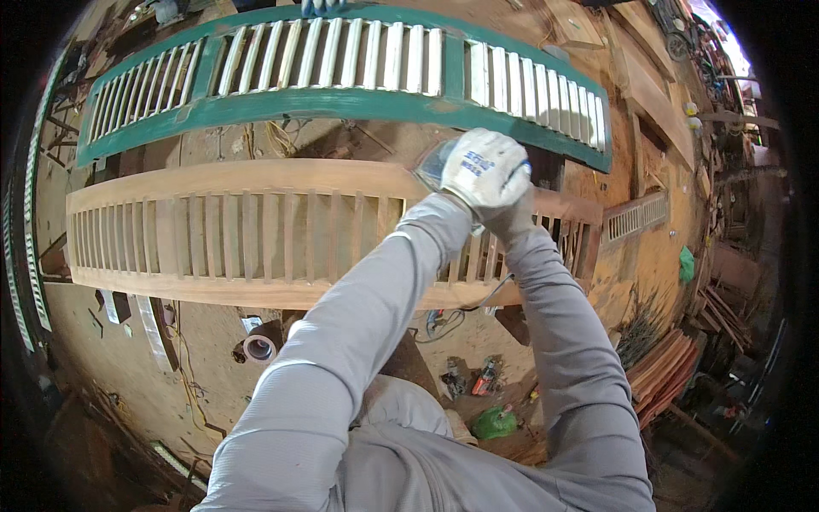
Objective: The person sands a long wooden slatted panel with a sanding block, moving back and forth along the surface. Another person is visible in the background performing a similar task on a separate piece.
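Note:
A louvred panel of bare wood lies across in front of me, its slats set between two long rails. My left hand, in a white work glove with blue print, is closed over a corded power tool on the far rail. Only the grey, rounded front of the tool shows; the gloves hide most of it. Close behind the left hand, my right hand is closed too, its fingers mostly hidden, seemingly on the same tool. A dark cord hangs below the hands over the near rail.
Beyond lies a green-framed louvred panel with white slats, a gloved hand of another person at its far edge. Nearer me are a tape-like roll, a red bottle and a green bag. Wood strips are stacked at right.

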Tool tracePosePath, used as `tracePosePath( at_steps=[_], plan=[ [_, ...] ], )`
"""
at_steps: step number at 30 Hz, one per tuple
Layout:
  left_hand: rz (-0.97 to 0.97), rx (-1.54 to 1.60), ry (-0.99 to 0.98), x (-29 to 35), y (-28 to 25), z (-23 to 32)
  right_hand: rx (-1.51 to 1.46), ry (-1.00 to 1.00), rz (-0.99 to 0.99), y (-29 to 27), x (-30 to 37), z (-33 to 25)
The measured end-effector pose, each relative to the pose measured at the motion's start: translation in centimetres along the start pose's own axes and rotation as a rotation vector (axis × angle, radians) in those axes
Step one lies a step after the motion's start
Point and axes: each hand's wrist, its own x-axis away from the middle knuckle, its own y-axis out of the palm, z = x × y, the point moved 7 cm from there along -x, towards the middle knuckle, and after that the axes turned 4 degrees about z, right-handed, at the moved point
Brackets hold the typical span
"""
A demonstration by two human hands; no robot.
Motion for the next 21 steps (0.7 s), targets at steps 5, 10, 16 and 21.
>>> tracePosePath(
  at_steps=[5, 10, 16, 21],
  plan=[
    [0.076, -0.129, -0.037, 0.7, -10.0, -4.8, -0.246, -0.045, -0.135, 5.9, -5.6, -8.7],
    [0.175, -0.263, -0.106, 2.8, -22.7, -9.7, 0.089, -0.229, -0.254, 15.1, -11.1, -18.5],
    [0.299, -0.435, -0.286, 9.4, -36.6, -14.7, -0.037, -0.339, -0.379, 23.3, -12.9, -32.2],
    [0.479, -0.494, -0.144, 10.6, -38.3, -15.0, -0.135, -0.250, -0.460, 26.9, -13.5, -33.9]
  ],
)
